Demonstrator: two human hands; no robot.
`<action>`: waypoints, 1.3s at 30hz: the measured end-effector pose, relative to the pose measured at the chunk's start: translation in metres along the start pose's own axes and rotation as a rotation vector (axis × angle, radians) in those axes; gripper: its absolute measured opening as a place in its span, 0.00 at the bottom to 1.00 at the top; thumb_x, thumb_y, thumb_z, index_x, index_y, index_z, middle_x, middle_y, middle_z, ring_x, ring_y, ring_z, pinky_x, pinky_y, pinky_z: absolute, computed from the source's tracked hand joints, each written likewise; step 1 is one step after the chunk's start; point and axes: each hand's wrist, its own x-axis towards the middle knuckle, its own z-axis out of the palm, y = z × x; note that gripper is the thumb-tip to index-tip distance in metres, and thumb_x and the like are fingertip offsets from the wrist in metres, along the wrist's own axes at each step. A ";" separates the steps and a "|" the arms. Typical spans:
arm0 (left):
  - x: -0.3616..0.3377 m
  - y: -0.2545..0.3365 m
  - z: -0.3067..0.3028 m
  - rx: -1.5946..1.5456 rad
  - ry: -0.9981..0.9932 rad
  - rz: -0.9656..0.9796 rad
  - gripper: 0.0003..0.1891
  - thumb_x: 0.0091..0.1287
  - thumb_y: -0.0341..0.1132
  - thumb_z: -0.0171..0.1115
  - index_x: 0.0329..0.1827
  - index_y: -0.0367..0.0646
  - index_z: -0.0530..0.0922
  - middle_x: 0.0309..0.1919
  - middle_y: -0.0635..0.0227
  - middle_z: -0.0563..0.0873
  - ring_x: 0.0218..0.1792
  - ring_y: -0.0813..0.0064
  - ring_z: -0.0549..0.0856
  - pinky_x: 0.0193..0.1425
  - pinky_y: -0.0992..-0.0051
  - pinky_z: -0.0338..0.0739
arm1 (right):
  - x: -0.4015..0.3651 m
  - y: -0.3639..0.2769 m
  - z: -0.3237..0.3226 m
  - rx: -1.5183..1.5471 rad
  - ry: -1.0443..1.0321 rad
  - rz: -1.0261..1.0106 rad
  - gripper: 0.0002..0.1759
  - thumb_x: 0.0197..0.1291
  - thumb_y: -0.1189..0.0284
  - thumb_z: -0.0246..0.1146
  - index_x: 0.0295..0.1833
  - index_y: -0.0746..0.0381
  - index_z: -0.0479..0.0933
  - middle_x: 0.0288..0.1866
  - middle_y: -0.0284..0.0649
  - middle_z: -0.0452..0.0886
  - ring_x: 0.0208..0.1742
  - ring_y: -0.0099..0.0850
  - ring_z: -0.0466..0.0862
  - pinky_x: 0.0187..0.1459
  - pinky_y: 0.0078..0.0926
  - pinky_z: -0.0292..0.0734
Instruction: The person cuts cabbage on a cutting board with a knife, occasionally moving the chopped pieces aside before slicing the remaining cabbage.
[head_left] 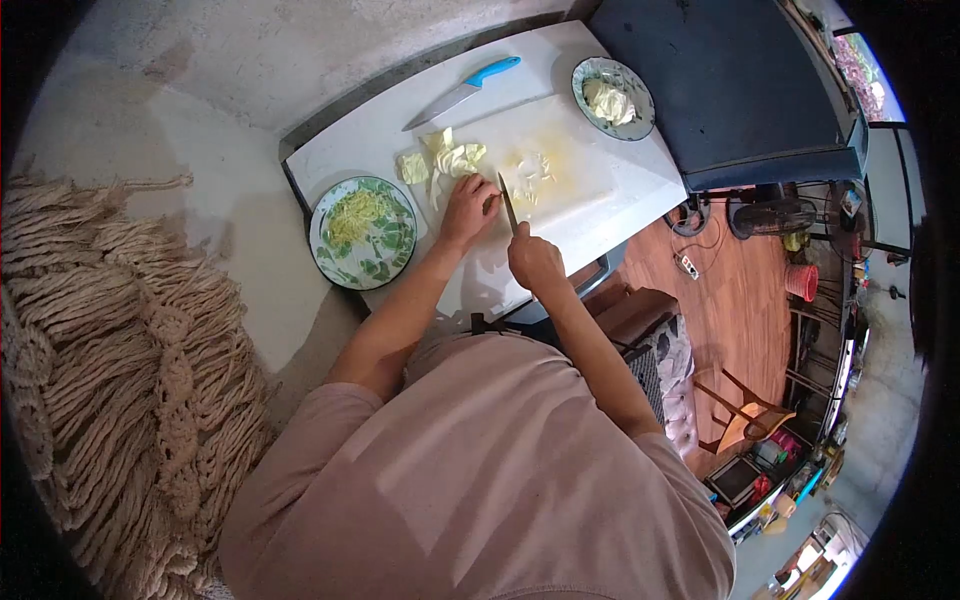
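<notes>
My right hand (537, 262) grips a kitchen knife (508, 204), its blade pointing away from me over the white cutting board (575, 195). Close to the left side of the blade is my left hand (470, 212), fingers curled down on pale cabbage that they mostly hide. Just beyond those fingers lie loose cabbage leaves (458, 158), with a smaller cut piece (411, 168) to their left. Thin cabbage shreds (533, 178) are scattered on the board right of the blade.
Left on the table (330, 160) stands a green-patterned plate (375, 262) of shredded cabbage. A second plate (590, 72) at the back right holds a cabbage chunk (610, 102). A blue-handled knife (463, 93) lies near the back edge. A dark cabinet-like block (730, 90) borders the right.
</notes>
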 end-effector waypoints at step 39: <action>0.004 0.002 -0.003 0.007 -0.002 -0.012 0.05 0.60 0.28 0.68 0.38 0.43 0.81 0.37 0.60 0.81 0.45 0.54 0.82 0.51 0.59 0.79 | 0.001 -0.007 -0.006 0.078 -0.002 0.005 0.15 0.75 0.65 0.51 0.48 0.69 0.64 0.28 0.64 0.84 0.32 0.63 0.86 0.36 0.60 0.82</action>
